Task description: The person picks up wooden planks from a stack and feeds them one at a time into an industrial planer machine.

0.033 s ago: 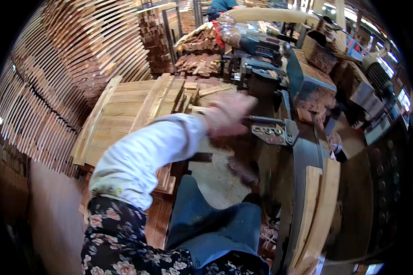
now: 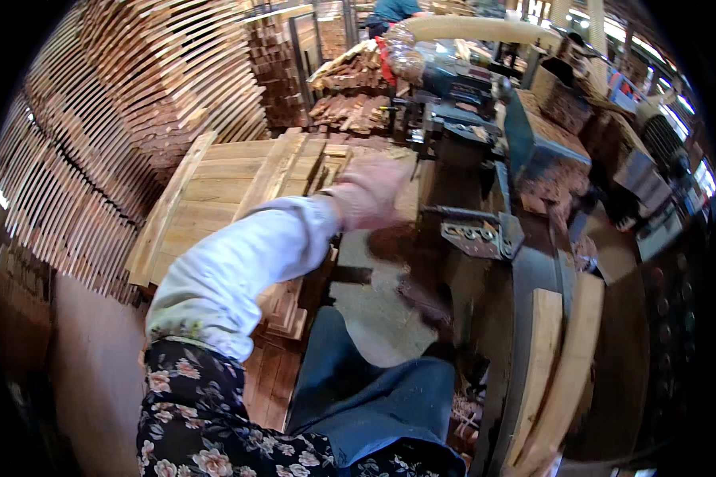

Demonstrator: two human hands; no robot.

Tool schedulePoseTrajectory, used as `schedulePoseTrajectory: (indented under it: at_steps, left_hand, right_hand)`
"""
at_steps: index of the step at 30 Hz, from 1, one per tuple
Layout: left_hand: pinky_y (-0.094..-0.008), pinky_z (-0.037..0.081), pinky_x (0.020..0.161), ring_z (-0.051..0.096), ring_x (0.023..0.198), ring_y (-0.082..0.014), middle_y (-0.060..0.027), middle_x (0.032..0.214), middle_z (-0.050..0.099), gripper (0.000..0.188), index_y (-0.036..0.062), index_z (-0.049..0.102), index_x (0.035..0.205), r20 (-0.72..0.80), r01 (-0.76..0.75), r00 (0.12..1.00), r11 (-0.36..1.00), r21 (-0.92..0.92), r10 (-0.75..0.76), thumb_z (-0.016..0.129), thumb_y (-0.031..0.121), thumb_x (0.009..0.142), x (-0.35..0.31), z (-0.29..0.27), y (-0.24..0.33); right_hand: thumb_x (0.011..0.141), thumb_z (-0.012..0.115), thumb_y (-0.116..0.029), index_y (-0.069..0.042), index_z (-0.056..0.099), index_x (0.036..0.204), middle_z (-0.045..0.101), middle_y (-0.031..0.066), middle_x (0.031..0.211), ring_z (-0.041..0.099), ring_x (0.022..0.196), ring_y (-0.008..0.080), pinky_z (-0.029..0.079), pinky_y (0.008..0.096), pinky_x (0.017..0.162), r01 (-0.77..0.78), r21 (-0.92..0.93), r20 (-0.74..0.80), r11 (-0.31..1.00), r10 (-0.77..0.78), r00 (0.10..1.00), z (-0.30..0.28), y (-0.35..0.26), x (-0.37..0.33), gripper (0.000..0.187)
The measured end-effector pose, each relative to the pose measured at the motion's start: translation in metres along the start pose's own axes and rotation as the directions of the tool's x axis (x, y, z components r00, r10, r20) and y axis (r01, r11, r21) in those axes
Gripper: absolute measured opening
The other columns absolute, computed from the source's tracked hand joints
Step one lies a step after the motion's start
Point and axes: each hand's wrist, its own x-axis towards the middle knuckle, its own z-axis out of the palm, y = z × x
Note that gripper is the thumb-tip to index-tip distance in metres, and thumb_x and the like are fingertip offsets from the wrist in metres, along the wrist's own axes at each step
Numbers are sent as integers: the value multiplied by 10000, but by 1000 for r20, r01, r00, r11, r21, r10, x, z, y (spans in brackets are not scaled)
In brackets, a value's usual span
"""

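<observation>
My left arm, in a pale sleeve over dark floral cloth, reaches forward past the stacked wood. At its end my left hand [image 2: 366, 192], smeared by motion, is closed on a short wooden board [image 2: 408, 189], whose light face shows beyond the fingers; the thumb and fingertips are hard to make out. My right hand does not show. On the right, two narrow wooden strips [image 2: 566, 358] lie side by side lengthwise on the dark machine table [image 2: 529, 274]. A metal bracket with bolts [image 2: 477, 237] sits at that table's left edge, a little right of my left hand.
A stack of pale planks [image 2: 215, 179] stands left of my hand, with tall piles of slats [image 2: 159, 71] behind. Ahead is a machine [image 2: 461, 119] with a thick hose [image 2: 477, 29]. Another person [image 2: 396, 11] is at the far back. A panel with round buttons [image 2: 668, 318] is at right.
My left hand has drawn back slightly to the left, toward the plank stack. More of the short board's light face now shows beside its fingers. The view has shifted a little.
</observation>
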Motion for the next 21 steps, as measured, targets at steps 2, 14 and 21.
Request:
schedulePoseTrajectory:
  at_steps: [2, 14, 21]
  left_hand:
    - [-475, 438, 1145, 561, 1287, -404, -249, 1371, 601, 888, -6, 443, 1498, 44, 307, 950, 949, 64, -310, 823, 460, 845, -23, 12, -67]
    - [-494, 522, 1024, 646, 1176, -432, -264, 1231, 678, 885, 60, 503, 1460, 64, 841, 538, 530, -111, -841, 834, 449, 737, -148, 30, -160]
    - [-473, 538, 995, 686, 1113, -389, -194, 1176, 720, 678, 77, 605, 1321, -145, 829, 556, 557, 39, -818, 840, 346, 746, -198, -4, -277]
  right_hand:
    - [791, 890, -365, -108, 427, 1621, 646, 253, 1362, 666, 1138, 411, 577, 477, 923, 119, 159, -201, 980, -86, 976, 25, -2, 36, 984]
    - [858, 743, -106, 1, 440, 1586, 583, 169, 1465, 547, 1362, 310, 425, 491, 1166, 286, 549, -453, 786, -8, 891, 151, -114, 329, 796]
    - [814, 743, -85, 6, 418, 1582, 485, 222, 1556, 418, 1471, 346, 340, 497, 1233, 162, 604, -166, 781, -76, 983, 102, -131, 255, 839]
